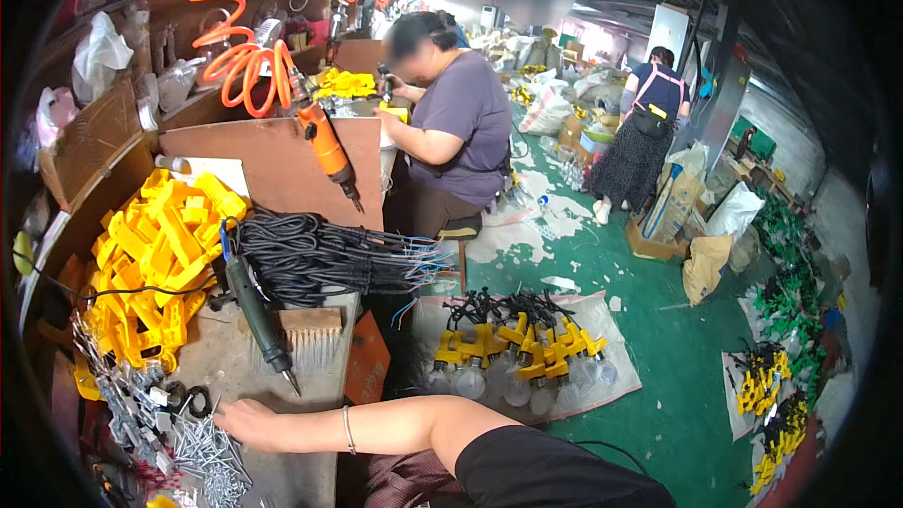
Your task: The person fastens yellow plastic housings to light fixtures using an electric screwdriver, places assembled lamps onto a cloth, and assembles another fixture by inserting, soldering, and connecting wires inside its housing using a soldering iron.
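Observation:
My right hand (246,425) reaches in from the lower right, a bracelet on its wrist. Its fingers are bent together at the upper edge of a pile of silver screws (209,456); what they pinch, if anything, is hidden. Close by lie black rings (198,402) and a heap of small metal parts (132,419). A dark green electric screwdriver (256,306) lies above the hand, its bit pointing down toward it, beside a bristle brush (306,322). Past these are a heap of yellow plastic housings (162,259) and a bundle of black cables (324,259). My left hand is out of view.
An orange power driver (326,146) hangs from a coiled orange hose (246,66) over a wooden divider (273,165). Yellow lamps (517,348) lie on a floor sheet. A seated co-worker (461,122) works beyond; another person (649,127) stands near sacks and boxes.

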Available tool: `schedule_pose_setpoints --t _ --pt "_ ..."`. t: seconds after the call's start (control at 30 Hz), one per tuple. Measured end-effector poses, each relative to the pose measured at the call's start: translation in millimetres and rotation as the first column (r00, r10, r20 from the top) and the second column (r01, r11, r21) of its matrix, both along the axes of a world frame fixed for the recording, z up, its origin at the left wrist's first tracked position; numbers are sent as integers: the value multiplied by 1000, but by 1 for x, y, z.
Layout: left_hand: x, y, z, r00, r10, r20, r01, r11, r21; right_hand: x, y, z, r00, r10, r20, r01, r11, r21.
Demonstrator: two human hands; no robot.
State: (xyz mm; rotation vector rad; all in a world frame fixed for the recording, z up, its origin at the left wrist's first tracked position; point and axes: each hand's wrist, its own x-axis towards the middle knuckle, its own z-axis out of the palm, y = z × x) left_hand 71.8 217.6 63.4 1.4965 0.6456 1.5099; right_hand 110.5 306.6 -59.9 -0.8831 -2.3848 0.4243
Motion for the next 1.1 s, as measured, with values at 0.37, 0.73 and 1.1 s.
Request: schedule_pose_setpoints --t 0.37,0.73,1.1 --pt "-82 -239 -27 624 781 -19 -679 529 -509 74 4 56 972 -94 215 99 995 -13" --pt "-82 -224 -27 628 749 -210 -700 427 -572 42 29 76 887 174 427 -121 981 -150" --pt "-81 -211 -17 689 714 -123 -626 501 -597 18 41 71 903 421 89 -358 850 -385"
